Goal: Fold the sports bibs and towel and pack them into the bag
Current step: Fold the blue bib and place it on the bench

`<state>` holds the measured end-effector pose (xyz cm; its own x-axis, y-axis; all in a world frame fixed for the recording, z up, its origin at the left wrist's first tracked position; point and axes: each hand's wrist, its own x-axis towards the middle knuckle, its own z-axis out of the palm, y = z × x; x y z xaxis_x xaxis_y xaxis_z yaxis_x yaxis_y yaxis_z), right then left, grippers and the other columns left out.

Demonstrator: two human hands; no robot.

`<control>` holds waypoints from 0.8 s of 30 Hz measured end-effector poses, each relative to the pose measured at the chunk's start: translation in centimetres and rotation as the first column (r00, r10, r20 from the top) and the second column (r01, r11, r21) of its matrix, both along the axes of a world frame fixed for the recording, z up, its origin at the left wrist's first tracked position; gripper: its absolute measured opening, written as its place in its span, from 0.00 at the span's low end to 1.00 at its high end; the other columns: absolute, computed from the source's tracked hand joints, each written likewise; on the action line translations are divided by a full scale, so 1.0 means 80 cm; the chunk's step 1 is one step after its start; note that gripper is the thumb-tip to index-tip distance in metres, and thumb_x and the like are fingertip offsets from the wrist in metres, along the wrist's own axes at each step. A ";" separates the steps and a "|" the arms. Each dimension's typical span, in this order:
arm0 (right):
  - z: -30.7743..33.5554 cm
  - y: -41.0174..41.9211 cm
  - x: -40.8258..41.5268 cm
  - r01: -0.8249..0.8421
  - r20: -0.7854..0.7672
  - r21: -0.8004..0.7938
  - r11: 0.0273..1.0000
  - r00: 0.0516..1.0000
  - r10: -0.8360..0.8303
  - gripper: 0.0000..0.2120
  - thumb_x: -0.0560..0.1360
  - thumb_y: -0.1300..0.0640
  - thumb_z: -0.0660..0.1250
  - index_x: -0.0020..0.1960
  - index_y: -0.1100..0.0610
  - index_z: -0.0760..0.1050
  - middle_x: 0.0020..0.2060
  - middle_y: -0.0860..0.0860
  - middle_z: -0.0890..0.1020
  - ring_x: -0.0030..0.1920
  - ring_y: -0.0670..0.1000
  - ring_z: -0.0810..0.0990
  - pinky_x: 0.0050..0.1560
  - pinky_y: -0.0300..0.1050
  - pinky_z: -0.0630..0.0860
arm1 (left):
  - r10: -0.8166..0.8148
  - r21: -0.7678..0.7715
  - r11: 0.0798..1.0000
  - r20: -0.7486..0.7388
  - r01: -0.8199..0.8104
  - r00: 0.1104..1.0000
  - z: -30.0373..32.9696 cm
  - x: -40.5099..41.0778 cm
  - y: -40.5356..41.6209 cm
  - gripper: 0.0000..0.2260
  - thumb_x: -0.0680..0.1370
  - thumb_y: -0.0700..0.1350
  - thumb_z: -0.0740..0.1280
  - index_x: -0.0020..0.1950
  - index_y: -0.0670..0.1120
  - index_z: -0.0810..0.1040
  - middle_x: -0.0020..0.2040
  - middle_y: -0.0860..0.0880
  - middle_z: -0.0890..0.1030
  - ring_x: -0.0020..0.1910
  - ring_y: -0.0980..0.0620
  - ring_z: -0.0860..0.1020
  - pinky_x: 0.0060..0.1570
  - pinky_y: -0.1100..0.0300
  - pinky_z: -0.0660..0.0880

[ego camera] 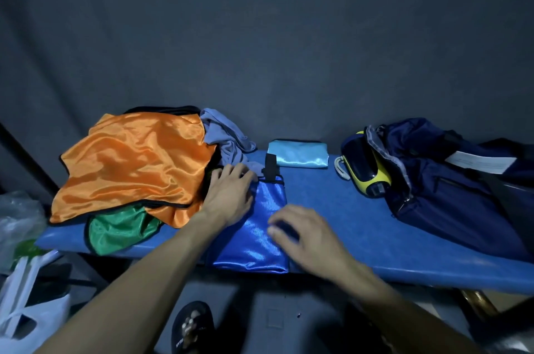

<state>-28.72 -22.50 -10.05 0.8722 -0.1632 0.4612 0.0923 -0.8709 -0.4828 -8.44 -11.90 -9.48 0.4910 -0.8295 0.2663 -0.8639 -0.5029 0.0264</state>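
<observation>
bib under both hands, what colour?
Shiny royal blue bib with black trim, clearest in the head view.

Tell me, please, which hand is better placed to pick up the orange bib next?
The left hand, probably: it rests on the blue bib right beside the orange bib. The right hand lies farther away.

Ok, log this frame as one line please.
stage: folding blue bib | left hand: flat on bib | right hand: pressing bib | light-blue bib: folded | orange bib: unfolded | bag: open
</observation>
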 end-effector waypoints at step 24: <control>-0.017 -0.096 0.114 0.283 -0.073 -0.051 0.958 0.955 -0.286 0.04 0.78 0.57 0.66 0.45 0.52 0.74 0.41 0.44 0.76 0.36 0.50 0.75 0.37 0.51 0.75 | -0.046 -0.188 0.982 -0.085 0.029 0.995 -0.040 0.008 0.014 0.16 0.80 0.52 0.58 0.68 0.53 0.73 0.67 0.54 0.71 0.65 0.50 0.68 0.65 0.53 0.63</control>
